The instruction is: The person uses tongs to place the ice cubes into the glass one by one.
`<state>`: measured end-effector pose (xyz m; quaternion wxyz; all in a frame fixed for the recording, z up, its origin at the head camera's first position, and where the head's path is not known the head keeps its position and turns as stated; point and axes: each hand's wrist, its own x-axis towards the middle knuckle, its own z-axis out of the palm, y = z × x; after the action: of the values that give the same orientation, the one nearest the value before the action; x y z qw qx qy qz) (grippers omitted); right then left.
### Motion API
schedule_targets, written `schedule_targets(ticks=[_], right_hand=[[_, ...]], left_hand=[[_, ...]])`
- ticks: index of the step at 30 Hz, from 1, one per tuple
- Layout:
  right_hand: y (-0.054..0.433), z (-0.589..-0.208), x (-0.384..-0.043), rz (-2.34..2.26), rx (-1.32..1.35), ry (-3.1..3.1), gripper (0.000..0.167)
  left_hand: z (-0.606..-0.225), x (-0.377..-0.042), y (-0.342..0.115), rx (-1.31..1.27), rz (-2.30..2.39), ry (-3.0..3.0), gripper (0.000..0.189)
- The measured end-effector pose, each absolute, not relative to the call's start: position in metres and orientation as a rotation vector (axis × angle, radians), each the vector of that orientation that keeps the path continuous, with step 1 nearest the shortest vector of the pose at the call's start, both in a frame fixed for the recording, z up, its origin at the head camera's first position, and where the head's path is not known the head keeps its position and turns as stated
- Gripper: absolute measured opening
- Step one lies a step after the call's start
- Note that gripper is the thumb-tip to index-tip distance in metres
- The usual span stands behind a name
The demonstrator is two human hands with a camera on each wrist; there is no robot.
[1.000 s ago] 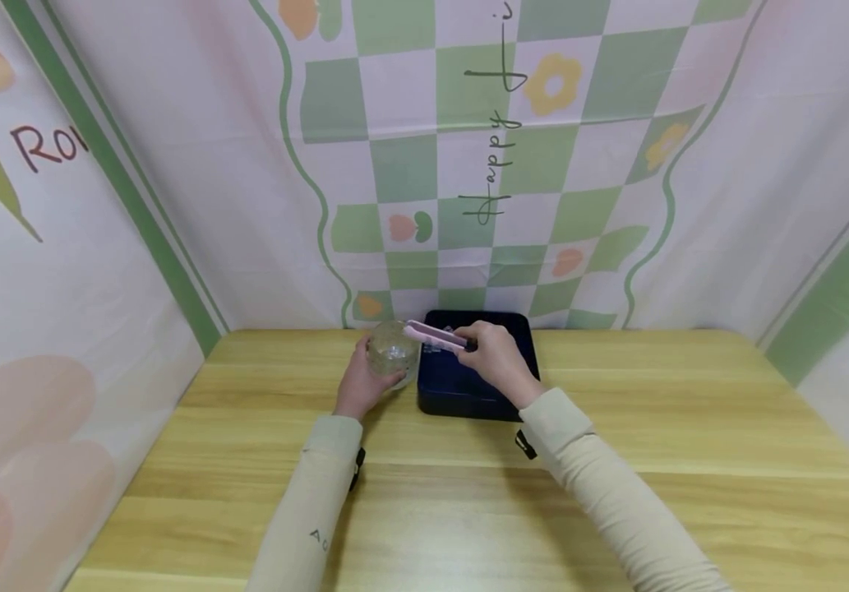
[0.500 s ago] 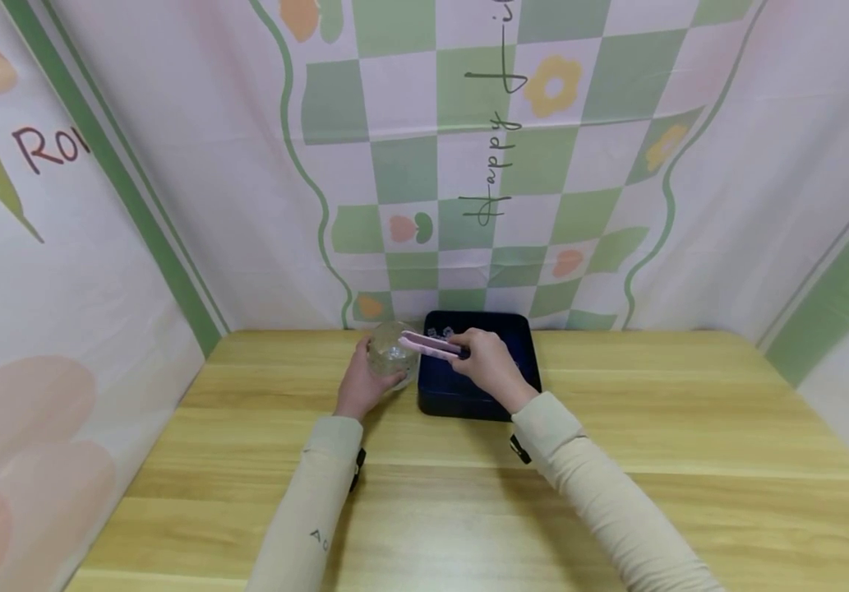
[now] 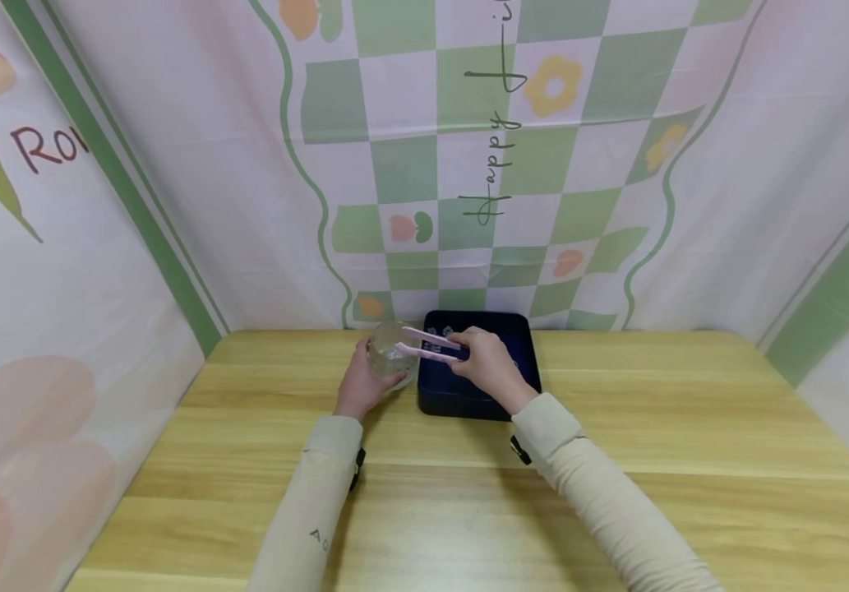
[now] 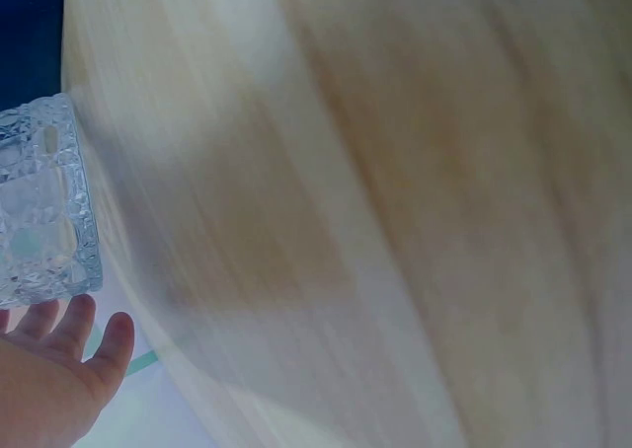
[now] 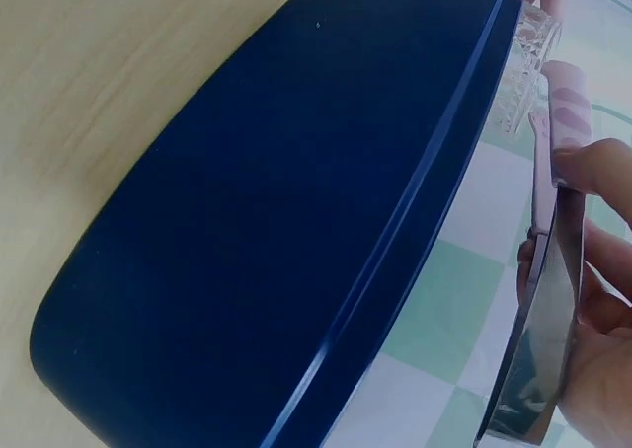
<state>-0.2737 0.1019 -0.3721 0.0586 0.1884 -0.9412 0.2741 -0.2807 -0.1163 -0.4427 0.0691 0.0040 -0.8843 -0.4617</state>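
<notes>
My left hand (image 3: 366,380) holds a clear glass (image 3: 391,355) from its left side, thumb across the near side. In the left wrist view the textured wall of the glass (image 4: 44,206) shows above the fingertips. My right hand (image 3: 494,366) grips a pair of pink tongs (image 3: 435,355) over the dark blue tray (image 3: 468,404). The arms of the tongs stand apart, their tips overlapping the mouth of the glass in the head view. The right wrist view shows the metal body of the tongs (image 5: 538,359) against the palm, with nothing visible between the arms.
Several small whitish shapes (image 3: 433,335) show at the tray's far left corner. The tray stands just right of the glass, near the back edge of the wooden table (image 3: 431,510). A checkered cloth backdrop (image 3: 468,164) hangs behind.
The tongs have shifted slightly left and toward me, and their arms have spread apart. My right hand moved with them; the left hand and the glass have stayed in place.
</notes>
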Motion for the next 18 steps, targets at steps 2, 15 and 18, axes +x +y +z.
schedule_targets(ticks=[2,15,18], right_hand=[[0.103,-0.371,-0.274,0.834,0.562,-2.85,0.04],[0.12,-0.357,-0.282,0.792,0.5,-2.803,0.04],[0.125,-0.356,-0.285,0.768,0.483,-2.795,0.039]], left_hand=[[-0.443,-0.281,-0.116,0.011,-1.382,-2.664,0.091],[-0.441,-0.28,-0.115,0.018,-1.378,-2.67,0.09],[-0.441,-0.28,-0.115,0.022,-1.38,-2.671,0.09]])
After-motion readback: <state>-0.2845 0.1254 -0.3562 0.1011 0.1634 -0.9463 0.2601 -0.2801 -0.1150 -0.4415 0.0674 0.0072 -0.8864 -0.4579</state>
